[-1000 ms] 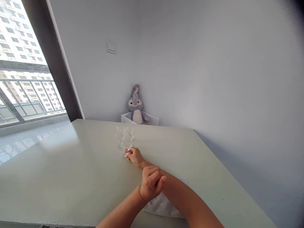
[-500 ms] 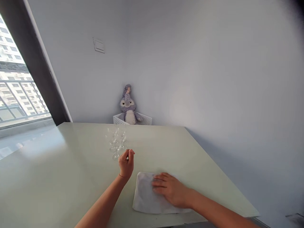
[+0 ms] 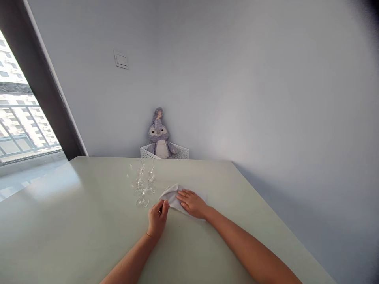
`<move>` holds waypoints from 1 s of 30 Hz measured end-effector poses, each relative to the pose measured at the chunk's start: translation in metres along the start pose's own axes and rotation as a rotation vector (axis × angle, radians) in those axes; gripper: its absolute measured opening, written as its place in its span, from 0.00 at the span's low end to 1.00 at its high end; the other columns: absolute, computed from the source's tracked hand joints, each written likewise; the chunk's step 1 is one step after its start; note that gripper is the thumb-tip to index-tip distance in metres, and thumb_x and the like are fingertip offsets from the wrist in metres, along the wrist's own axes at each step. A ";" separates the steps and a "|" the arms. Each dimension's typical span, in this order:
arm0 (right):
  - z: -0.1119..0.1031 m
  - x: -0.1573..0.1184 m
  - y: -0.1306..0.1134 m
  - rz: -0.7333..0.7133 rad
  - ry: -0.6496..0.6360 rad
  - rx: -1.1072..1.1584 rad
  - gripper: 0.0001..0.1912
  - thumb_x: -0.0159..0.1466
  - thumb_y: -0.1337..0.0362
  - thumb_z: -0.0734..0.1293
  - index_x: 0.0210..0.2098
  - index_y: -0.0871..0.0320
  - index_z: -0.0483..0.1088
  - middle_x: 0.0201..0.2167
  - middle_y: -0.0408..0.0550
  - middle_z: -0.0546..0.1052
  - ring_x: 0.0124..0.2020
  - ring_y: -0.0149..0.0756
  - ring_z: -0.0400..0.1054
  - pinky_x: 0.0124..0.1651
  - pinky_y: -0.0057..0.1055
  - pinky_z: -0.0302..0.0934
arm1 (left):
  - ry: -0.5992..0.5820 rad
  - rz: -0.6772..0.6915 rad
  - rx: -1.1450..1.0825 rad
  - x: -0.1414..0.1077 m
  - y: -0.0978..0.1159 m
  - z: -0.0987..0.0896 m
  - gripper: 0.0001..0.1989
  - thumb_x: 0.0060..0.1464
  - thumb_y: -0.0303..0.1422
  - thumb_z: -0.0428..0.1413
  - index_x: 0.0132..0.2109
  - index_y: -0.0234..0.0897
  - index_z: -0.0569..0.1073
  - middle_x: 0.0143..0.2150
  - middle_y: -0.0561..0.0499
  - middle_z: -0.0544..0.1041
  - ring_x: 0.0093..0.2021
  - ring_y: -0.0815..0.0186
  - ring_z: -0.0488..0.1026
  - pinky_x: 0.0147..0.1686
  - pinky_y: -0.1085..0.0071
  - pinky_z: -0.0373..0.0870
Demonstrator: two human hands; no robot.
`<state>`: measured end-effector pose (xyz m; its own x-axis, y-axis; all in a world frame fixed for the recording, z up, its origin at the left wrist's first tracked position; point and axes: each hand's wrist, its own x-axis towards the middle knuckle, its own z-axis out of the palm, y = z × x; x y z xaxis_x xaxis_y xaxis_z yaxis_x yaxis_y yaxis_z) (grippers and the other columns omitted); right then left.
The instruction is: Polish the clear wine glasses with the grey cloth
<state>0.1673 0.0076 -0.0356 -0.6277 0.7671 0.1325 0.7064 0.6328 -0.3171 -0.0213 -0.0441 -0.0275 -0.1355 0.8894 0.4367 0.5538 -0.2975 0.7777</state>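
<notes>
My right hand (image 3: 192, 203) lies flat on a white cloth (image 3: 171, 195), fingers stretched out, pressing it against the table. The cloth is rumpled, with a raised fold along its far left edge. Just left of it, my left hand (image 3: 158, 217) is closed in a loose fist, thumb up, and I see nothing between its fingers. Its thumb side overlaps the cloth's near left edge in view; whether they touch I cannot tell. Several clear stemmed glasses (image 3: 142, 202) stand upright in a cluster beyond and left of my left hand.
The pale green table (image 3: 89, 221) spreads out in front of me, up to the grey walls. At its far edge a grey plush toy (image 3: 161, 149) sits in a white perforated basket (image 3: 182, 153). A window with a balcony railing (image 3: 23, 106) is at the left.
My right hand has pushed the cloth forward and a little left, away from the table's near edge. The cloth, spread flat before, is now bunched up. My left hand has stayed closed, now beside the cloth.
</notes>
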 end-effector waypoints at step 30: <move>-0.051 -0.153 0.198 1.054 0.167 -0.331 0.27 0.63 0.57 0.46 0.58 0.60 0.53 0.61 0.49 0.53 0.60 0.48 0.46 0.57 0.43 0.44 | -0.411 -0.087 -0.026 0.010 -0.008 0.010 0.18 0.50 0.42 0.43 0.21 0.36 0.66 0.16 0.58 0.54 0.20 0.72 0.52 0.22 0.75 0.46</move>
<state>0.4199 0.0212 -0.0706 0.3704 0.9257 0.0772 0.9276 -0.3643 -0.0824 -0.0186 -0.0290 -0.0340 0.1612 0.9744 0.1568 0.5328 -0.2197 0.8172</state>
